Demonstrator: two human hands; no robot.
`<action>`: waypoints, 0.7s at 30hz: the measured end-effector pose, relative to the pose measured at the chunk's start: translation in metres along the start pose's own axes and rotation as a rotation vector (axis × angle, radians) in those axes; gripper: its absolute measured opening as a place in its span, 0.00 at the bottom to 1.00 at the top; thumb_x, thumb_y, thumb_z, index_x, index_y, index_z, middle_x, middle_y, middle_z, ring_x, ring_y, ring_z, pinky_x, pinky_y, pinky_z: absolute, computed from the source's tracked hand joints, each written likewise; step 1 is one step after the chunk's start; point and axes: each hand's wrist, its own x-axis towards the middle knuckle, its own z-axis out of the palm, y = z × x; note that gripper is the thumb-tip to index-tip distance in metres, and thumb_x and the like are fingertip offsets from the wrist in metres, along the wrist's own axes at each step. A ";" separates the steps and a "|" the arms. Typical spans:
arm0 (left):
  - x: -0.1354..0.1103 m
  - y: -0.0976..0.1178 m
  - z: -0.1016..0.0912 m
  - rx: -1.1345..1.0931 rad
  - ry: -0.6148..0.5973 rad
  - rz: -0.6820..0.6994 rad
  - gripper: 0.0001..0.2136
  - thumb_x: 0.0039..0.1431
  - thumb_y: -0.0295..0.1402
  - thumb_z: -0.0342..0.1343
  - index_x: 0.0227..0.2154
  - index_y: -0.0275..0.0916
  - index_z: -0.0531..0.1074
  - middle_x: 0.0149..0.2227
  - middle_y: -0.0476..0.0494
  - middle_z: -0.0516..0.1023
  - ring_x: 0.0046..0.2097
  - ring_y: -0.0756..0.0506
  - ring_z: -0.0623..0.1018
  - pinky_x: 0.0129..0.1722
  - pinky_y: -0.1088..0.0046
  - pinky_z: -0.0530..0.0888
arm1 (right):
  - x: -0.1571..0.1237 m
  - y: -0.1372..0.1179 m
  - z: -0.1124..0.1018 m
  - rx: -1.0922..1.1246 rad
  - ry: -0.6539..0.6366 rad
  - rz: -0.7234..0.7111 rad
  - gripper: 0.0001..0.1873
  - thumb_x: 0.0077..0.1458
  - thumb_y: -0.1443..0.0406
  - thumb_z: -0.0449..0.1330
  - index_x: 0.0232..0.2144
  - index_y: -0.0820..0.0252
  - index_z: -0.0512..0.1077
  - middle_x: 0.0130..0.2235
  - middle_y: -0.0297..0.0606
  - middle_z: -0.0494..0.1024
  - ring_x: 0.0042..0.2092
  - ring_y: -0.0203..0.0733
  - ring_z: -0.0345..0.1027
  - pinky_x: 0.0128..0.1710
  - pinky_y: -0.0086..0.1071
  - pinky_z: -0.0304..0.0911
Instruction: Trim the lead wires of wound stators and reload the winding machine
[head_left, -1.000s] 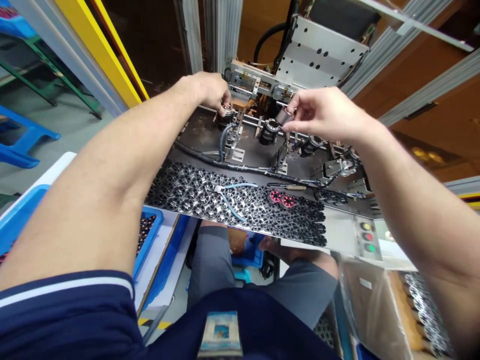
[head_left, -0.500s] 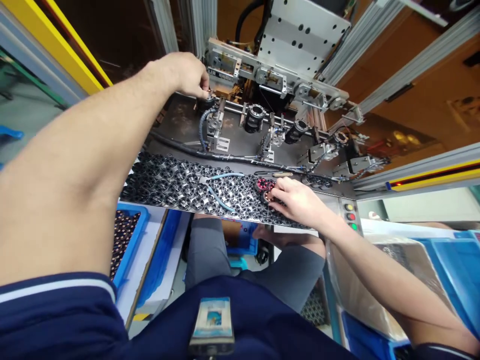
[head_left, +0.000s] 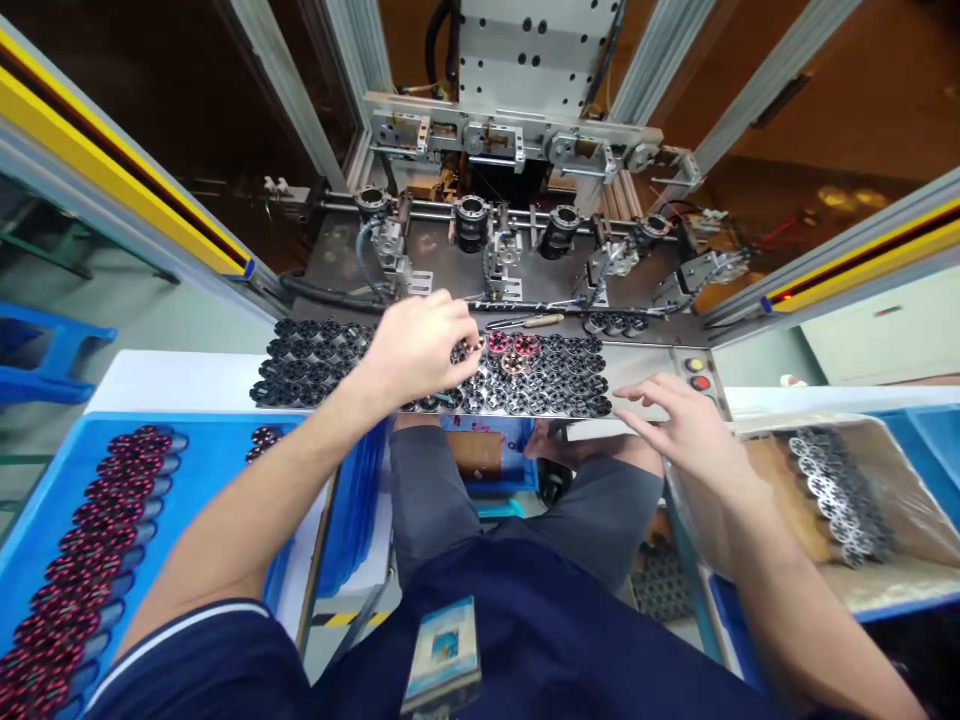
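Observation:
My left hand (head_left: pixel 424 345) is over the rows of round black parts (head_left: pixel 566 370). Its thumb and fingers close on a round part with copper-coloured segments (head_left: pixel 469 347). Just right of it sit two red-topped round parts (head_left: pixel 512 344) and another copper-coloured round part (head_left: pixel 514 363). My right hand (head_left: pixel 679 425) hovers beyond the right end of the rows, fingers apart and holding nothing. A bit of a light-blue tool (head_left: pixel 442 397) shows below my left hand, which hides most of it.
Behind the rows, black cylindrical holders (head_left: pixel 472 222) stand on the machine bed. A thin tool with a tan handle (head_left: pixel 541 321) lies before them. At left is a blue tray (head_left: pixel 191 440) of red-and-black round parts. Push buttons (head_left: pixel 700 383) and a lined box (head_left: pixel 765 450) are at right.
My left hand has come down from the leftmost machine holder to the rows. My right hand has let go of a copper-coloured part and moved right. The view has turned.

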 end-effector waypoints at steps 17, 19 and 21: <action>0.028 0.172 0.115 -0.037 -0.069 0.091 0.05 0.81 0.39 0.71 0.53 0.48 0.87 0.59 0.35 0.89 0.67 0.29 0.84 0.70 0.43 0.82 | -0.047 0.012 0.063 0.422 0.234 0.281 0.26 0.78 0.41 0.75 0.44 0.56 0.81 0.47 0.40 0.87 0.45 0.45 0.83 0.52 0.46 0.87; 0.034 0.172 0.122 -0.045 -0.067 0.069 0.05 0.80 0.37 0.71 0.53 0.47 0.87 0.59 0.32 0.88 0.67 0.26 0.82 0.71 0.39 0.81 | -0.062 0.005 0.047 0.528 0.314 0.330 0.31 0.72 0.34 0.76 0.41 0.53 0.78 0.49 0.43 0.89 0.42 0.47 0.84 0.48 0.48 0.88; 0.038 0.169 0.122 -0.066 -0.061 0.056 0.04 0.80 0.37 0.71 0.51 0.47 0.87 0.60 0.30 0.86 0.67 0.24 0.81 0.73 0.34 0.80 | -0.076 -0.006 0.030 0.638 0.394 0.371 0.34 0.67 0.30 0.77 0.42 0.50 0.76 0.52 0.44 0.89 0.42 0.48 0.86 0.47 0.48 0.90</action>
